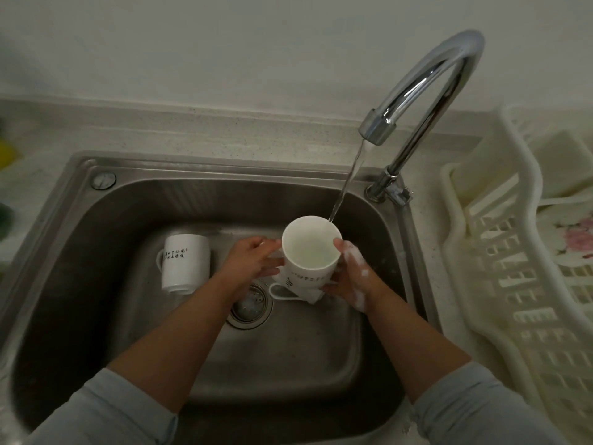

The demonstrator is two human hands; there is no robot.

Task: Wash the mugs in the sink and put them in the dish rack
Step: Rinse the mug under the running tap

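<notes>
I hold a white mug (309, 252) upright over the steel sink (96, 239), its mouth up and its handle pointing toward me. My left hand (256, 258) presses on its left side and my right hand (351, 274), covered in soap foam, grips its right side. Water from the chrome tap (426, 91) runs into the mug at its far rim. A second white mug (185, 263) with dark writing lies on the sink floor to the left, its handle on the left side.
A cream plastic dish rack (513, 268) stands on the counter to the right of the sink, with a flowered cloth (574, 239) in it. The drain strainer (248, 305) sits below the held mug. Yellow and green items (4, 155) show at the far left edge.
</notes>
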